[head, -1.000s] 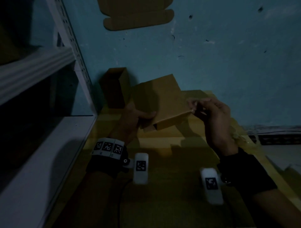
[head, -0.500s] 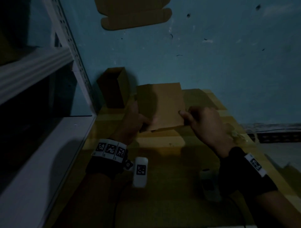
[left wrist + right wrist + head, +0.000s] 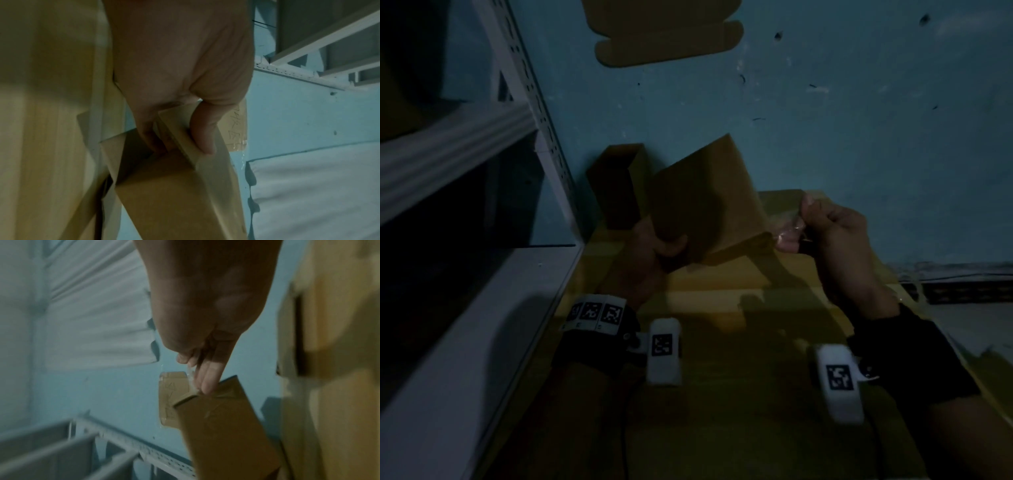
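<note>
Two hands work one cardboard box [image 3: 705, 195], held above the yellow table [image 3: 722, 428].
Head view: your left hand [image 3: 650, 253] grips the tilted box at its near left corner, and your right hand [image 3: 839, 236] pinches a clear tape strip [image 3: 789, 229] at its right end. Left wrist view: your fingers curl round a box edge. Right wrist view: your fingertips pinch the tape beside the box corner.
</note>
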Action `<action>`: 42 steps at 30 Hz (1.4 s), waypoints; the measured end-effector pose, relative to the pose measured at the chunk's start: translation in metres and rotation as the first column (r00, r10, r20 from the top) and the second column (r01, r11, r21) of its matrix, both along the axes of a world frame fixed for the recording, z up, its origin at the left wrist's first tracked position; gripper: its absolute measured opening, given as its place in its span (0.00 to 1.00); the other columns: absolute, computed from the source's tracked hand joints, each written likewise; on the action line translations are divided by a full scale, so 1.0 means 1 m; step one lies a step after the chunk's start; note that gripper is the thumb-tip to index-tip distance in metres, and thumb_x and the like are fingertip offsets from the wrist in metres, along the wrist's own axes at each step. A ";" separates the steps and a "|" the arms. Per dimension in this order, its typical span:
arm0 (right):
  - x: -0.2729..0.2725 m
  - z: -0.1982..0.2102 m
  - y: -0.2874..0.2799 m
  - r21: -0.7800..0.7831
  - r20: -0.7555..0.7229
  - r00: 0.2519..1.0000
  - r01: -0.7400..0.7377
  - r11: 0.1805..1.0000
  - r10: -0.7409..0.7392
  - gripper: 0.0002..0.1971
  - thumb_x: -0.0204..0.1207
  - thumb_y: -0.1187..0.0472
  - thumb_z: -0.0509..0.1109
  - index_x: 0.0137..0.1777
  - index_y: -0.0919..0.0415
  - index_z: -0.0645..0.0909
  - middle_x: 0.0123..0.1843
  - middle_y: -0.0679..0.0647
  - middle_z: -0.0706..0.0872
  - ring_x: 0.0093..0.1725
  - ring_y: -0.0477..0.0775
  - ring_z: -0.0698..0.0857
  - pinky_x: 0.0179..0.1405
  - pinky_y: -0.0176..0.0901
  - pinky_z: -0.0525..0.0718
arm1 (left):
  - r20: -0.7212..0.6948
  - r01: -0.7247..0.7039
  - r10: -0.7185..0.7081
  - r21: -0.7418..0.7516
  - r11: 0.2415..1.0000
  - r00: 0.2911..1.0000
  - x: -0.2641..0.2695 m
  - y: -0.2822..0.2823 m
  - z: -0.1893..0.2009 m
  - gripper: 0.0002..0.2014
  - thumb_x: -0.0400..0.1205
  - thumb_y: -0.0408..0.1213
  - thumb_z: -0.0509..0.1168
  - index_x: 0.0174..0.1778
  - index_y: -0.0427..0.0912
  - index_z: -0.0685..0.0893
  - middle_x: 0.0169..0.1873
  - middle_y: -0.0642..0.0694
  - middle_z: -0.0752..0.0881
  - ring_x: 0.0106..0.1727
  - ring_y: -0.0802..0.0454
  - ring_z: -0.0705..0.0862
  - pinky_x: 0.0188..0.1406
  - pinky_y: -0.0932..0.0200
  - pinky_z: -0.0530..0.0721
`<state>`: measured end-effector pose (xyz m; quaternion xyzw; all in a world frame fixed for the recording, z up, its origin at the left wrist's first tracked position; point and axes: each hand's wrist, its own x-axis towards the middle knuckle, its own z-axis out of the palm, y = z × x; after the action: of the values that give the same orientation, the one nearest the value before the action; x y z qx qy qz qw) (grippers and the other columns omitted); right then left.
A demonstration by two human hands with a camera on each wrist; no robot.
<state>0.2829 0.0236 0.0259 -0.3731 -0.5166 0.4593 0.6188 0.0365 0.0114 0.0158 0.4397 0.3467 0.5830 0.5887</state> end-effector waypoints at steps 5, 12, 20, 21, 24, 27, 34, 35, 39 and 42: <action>-0.002 -0.002 0.002 -0.018 0.206 0.978 0.013 1.000 -0.009 0.32 0.86 0.45 0.65 0.45 0.81 0.78 0.43 0.71 0.88 0.43 0.59 0.91 0.50 0.58 0.92 | 0.098 0.018 -0.019 0.011 1.000 0.995 -0.001 -0.001 0.000 0.27 0.73 0.27 0.70 0.71 0.37 0.78 0.63 0.40 0.88 0.62 0.45 0.89 0.52 0.54 0.89; -0.003 -0.004 -0.001 -0.120 0.191 0.976 -0.084 0.989 0.106 0.25 0.88 0.49 0.62 0.52 0.76 0.81 0.49 0.63 0.90 0.47 0.57 0.91 0.53 0.57 0.92 | 0.126 0.067 -0.054 -0.102 0.993 0.991 -0.003 0.003 0.000 0.29 0.75 0.27 0.68 0.75 0.32 0.76 0.69 0.35 0.84 0.69 0.38 0.84 0.69 0.46 0.84; -0.005 -0.013 0.000 0.277 0.596 0.764 0.094 0.956 -0.248 0.16 0.86 0.49 0.66 0.40 0.56 0.83 0.35 0.51 0.90 0.35 0.49 0.91 0.40 0.60 0.91 | -0.282 -0.012 -0.060 -0.247 0.969 0.958 0.018 -0.001 0.009 0.32 0.77 0.62 0.69 0.74 0.49 0.78 0.65 0.46 0.87 0.66 0.44 0.84 0.66 0.41 0.83; -0.008 -0.013 -0.001 0.322 0.627 0.731 0.072 0.944 -0.270 0.15 0.85 0.48 0.66 0.39 0.54 0.83 0.34 0.49 0.89 0.34 0.48 0.90 0.38 0.57 0.90 | -0.284 -0.002 -0.073 -0.255 0.967 0.956 0.020 -0.002 0.009 0.39 0.72 0.67 0.71 0.76 0.52 0.75 0.67 0.48 0.85 0.68 0.44 0.84 0.67 0.38 0.82; -0.017 -0.007 -0.010 0.425 0.657 0.683 0.014 0.905 -0.319 0.14 0.85 0.50 0.68 0.38 0.52 0.82 0.31 0.48 0.87 0.30 0.46 0.86 0.30 0.50 0.84 | -0.212 0.041 -0.106 -0.291 0.956 0.971 0.028 0.000 0.007 0.30 0.80 0.58 0.67 0.75 0.47 0.77 0.59 0.49 0.88 0.50 0.58 0.92 0.41 0.55 0.90; -0.022 -0.008 -0.011 0.424 0.641 0.705 0.006 0.906 -0.305 0.15 0.85 0.48 0.66 0.38 0.52 0.82 0.30 0.50 0.88 0.30 0.48 0.87 0.29 0.51 0.86 | -0.164 0.069 -0.132 -0.340 0.938 0.978 0.028 0.000 0.006 0.23 0.81 0.48 0.69 0.71 0.45 0.78 0.54 0.45 0.89 0.41 0.55 0.92 0.25 0.61 0.87; -0.026 -0.012 -0.019 0.137 0.387 0.922 -0.023 0.990 -0.033 0.12 0.86 0.61 0.67 0.40 0.58 0.84 0.41 0.62 0.91 0.43 0.62 0.92 0.43 0.60 0.93 | -0.126 0.075 -0.112 -0.268 0.961 0.986 0.018 0.007 0.003 0.40 0.65 0.48 0.81 0.73 0.37 0.80 0.66 0.34 0.86 0.65 0.35 0.86 0.59 0.41 0.85; -0.027 -0.013 -0.020 0.121 0.372 0.928 -0.028 0.992 -0.019 0.12 0.86 0.62 0.67 0.40 0.60 0.84 0.41 0.65 0.90 0.44 0.65 0.92 0.43 0.59 0.93 | -0.127 0.067 -0.102 -0.253 0.965 0.987 0.017 0.009 0.003 0.40 0.65 0.47 0.81 0.72 0.36 0.81 0.65 0.34 0.87 0.64 0.36 0.86 0.58 0.43 0.85; -0.028 -0.014 -0.022 0.094 0.335 0.942 -0.024 0.995 -0.009 0.13 0.86 0.63 0.66 0.38 0.59 0.84 0.38 0.56 0.91 0.43 0.63 0.91 0.42 0.55 0.93 | -0.137 0.030 -0.060 -0.211 0.977 0.989 0.016 0.010 0.000 0.42 0.60 0.48 0.80 0.71 0.34 0.81 0.61 0.36 0.88 0.59 0.41 0.89 0.53 0.49 0.87; -0.028 -0.015 -0.022 0.111 0.334 0.942 -0.018 0.994 -0.020 0.14 0.86 0.63 0.65 0.38 0.57 0.84 0.36 0.53 0.91 0.39 0.58 0.91 0.39 0.51 0.92 | -0.094 0.074 -0.094 -0.194 0.978 0.991 0.016 0.007 0.000 0.34 0.64 0.43 0.78 0.67 0.34 0.83 0.53 0.40 0.90 0.50 0.47 0.91 0.43 0.55 0.88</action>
<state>0.2546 0.0019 0.0110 -0.4105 -0.6390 0.3593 0.5423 0.0530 0.0184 0.0163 0.4251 0.4115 0.4984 0.6336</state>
